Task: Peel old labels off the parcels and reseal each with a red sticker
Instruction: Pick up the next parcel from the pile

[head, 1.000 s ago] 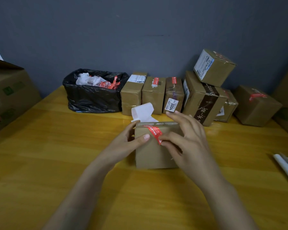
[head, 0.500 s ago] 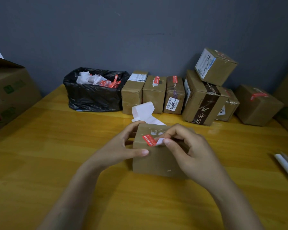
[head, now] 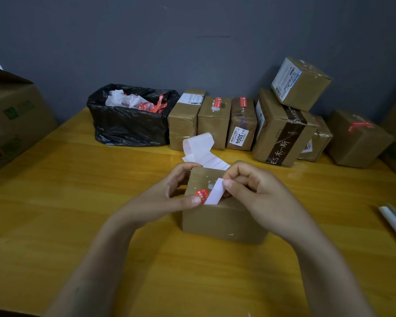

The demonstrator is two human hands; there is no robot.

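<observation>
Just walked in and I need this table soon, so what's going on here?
A person is working on a small cardboard box on the yellow table. The left hand holds the box, its thumb pressing a red sticker near the top edge. The right hand pinches a white strip joined to that sticker, which stands up off the box. More boxes stand along the wall beside a black bag of paper scraps.

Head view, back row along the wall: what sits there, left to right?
Large carton → black bin bag → white-labelled parcel → parcel with label scraps → parcel marked 3004 → dark-banded parcel → far-right parcel.
</observation>
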